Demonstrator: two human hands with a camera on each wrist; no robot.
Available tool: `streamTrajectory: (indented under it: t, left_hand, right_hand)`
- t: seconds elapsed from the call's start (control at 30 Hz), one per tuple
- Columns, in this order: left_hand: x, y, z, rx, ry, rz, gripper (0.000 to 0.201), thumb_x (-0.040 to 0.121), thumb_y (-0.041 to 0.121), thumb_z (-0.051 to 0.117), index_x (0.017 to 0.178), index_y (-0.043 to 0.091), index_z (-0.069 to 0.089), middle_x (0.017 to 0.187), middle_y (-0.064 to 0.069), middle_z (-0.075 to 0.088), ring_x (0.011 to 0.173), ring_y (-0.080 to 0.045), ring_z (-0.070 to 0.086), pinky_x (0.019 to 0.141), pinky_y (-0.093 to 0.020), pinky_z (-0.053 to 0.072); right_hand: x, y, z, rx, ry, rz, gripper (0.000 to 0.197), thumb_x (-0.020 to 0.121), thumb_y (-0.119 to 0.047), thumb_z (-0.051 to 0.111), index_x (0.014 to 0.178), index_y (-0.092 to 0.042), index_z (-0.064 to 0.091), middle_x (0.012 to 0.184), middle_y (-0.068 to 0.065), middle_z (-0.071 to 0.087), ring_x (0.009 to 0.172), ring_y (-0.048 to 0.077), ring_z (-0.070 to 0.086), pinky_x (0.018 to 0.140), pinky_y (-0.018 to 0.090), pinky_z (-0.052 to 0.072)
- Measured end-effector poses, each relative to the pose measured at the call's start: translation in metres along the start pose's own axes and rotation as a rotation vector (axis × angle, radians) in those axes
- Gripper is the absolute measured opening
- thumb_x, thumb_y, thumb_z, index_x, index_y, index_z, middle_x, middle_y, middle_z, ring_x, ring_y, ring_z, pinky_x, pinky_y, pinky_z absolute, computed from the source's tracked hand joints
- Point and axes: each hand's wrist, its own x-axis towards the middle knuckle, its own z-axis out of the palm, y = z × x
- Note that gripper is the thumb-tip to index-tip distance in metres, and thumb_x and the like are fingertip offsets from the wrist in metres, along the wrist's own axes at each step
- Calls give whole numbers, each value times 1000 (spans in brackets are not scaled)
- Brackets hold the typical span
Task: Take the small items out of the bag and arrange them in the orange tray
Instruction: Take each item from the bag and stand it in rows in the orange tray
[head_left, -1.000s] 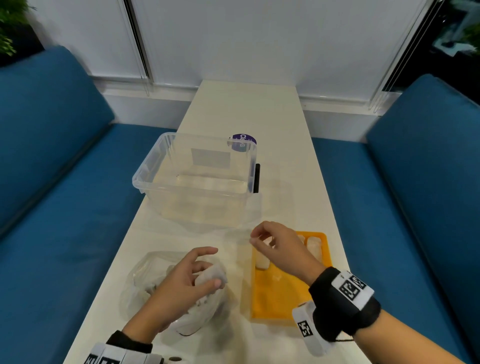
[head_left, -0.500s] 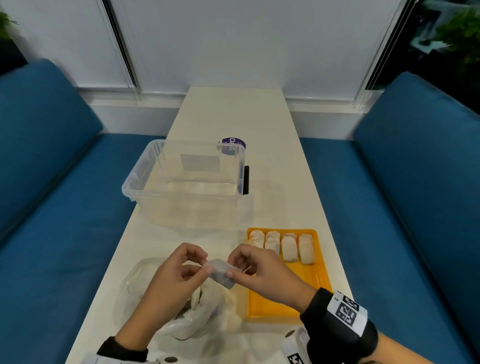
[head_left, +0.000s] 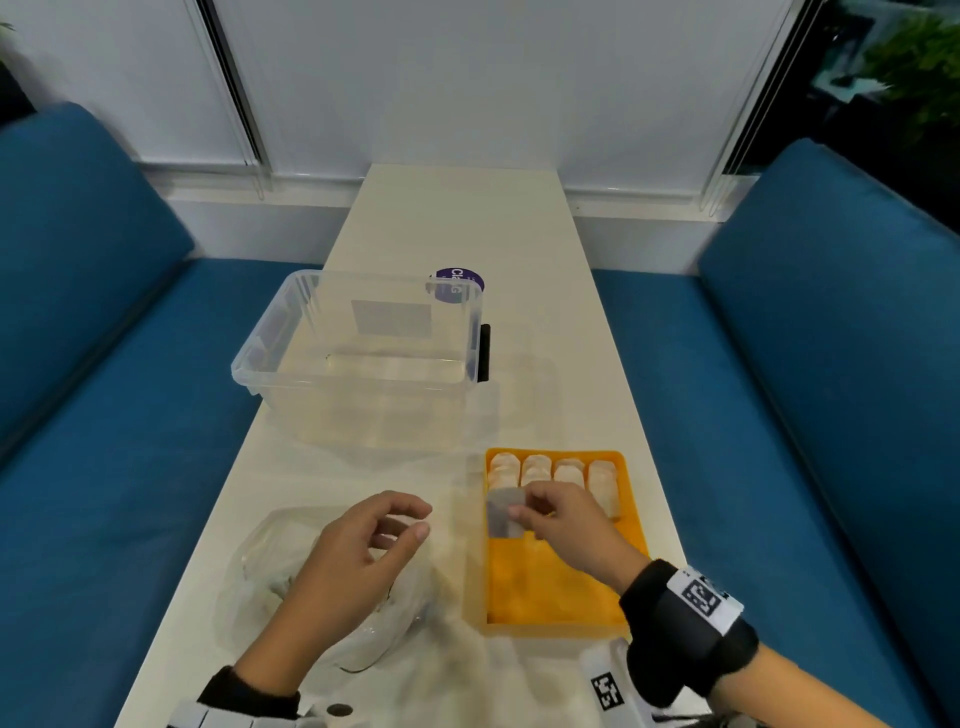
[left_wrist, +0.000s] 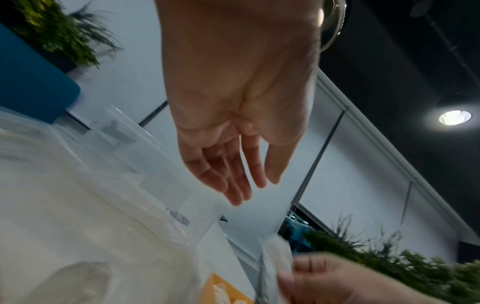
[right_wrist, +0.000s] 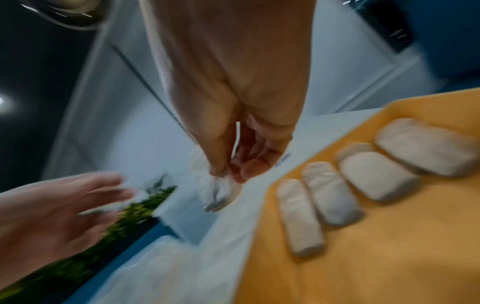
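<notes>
My right hand (head_left: 524, 512) pinches a small white packet (head_left: 503, 514) between thumb and fingers, over the left far part of the orange tray (head_left: 558, 592). The right wrist view shows the same packet (right_wrist: 219, 194) hanging from the fingertips. Several white packets (head_left: 569, 475) lie in a row at the tray's far end. My left hand (head_left: 410, 522) hovers empty, fingers relaxed, above the clear plastic bag (head_left: 260, 577), which holds more packets. In the left wrist view the left hand's fingers (left_wrist: 233, 181) are straight and hold nothing.
A clear plastic tub (head_left: 358, 358) stands empty beyond the bag and tray. A purple round sticker (head_left: 460, 283) and a black object (head_left: 484, 353) lie by its right side. Blue sofa seats (head_left: 779, 415) flank the narrow white table (head_left: 457, 218).
The packet passed from both hands into the right hand alone, which carried it right over the tray. The left hand let go and stays above the bag.
</notes>
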Motion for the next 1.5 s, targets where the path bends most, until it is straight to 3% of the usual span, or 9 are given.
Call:
streamTrajectory:
  t: [0.1,0.33,0.5,0.67,0.87,1.03,1.2,1.33,1.5]
  left_hand:
    - [-4,-13,-10,36,-70,-108,8,88,26,60,94,31,63,95,10,67,86,-7,62,67,-22,53]
    - [-16,-28,-18,44,-119,-276,11,91,25,56,102,27,57,106,8,62,90,-7,60,55,-9,47]
    - [-21,-34,-23,17,-105,-313,13,90,22,58,101,30,59,104,12,63,89,-4,61,60,-8,48]
    - [-20,-37,-27,45,-116,-326,13,91,26,56,102,33,56,103,13,63,91,-1,60,61,-8,45]
    - [-15,-38,-30,57,-135,-310,14,91,29,56,102,37,55,104,14,63,91,0,61,67,-12,46]
    - [-10,-38,-32,93,-140,-306,13,90,29,58,101,34,56,101,13,63,92,-2,59,65,-12,47]
    - [7,-54,-30,319,-128,-305,19,84,21,65,100,27,55,103,10,59,92,-3,56,72,-12,44]
    - [19,-64,-19,457,-232,-347,49,79,26,69,123,20,50,121,3,51,113,-13,51,80,-16,42]
    - [25,-73,0,576,-368,-291,86,70,39,74,141,24,28,135,-2,37,120,-20,43,90,-29,47]
  right_hand:
    - [19,30,-15,34,24,217,21,93,-19,56,73,-16,55,74,4,53,73,17,53,65,26,47]
    - [52,59,-26,-63,-51,431,8,90,-15,62,91,-7,60,72,2,58,62,11,53,60,17,44]
    - [64,56,-18,-100,-57,440,9,90,-14,60,88,-6,61,70,2,58,62,10,53,58,16,44]
    - [70,56,-16,-213,-55,423,15,89,-16,62,95,-2,65,77,8,62,66,15,55,78,29,52]
    - [71,55,-16,-260,-68,420,13,90,-16,61,95,-4,64,73,2,58,61,10,52,65,19,46]
    - [70,56,-17,-282,-89,427,12,88,-17,64,93,-7,65,82,7,64,77,18,60,87,31,53]
    - [67,50,-19,-368,-45,385,14,85,-19,64,79,-20,51,84,3,61,83,20,58,77,29,52]
    - [58,28,-22,-444,31,287,15,89,-22,58,103,-17,54,99,3,54,88,17,51,70,22,38]
    - [29,-19,14,-535,-23,-292,24,90,-8,48,110,-19,55,108,-1,49,98,19,50,83,30,44]
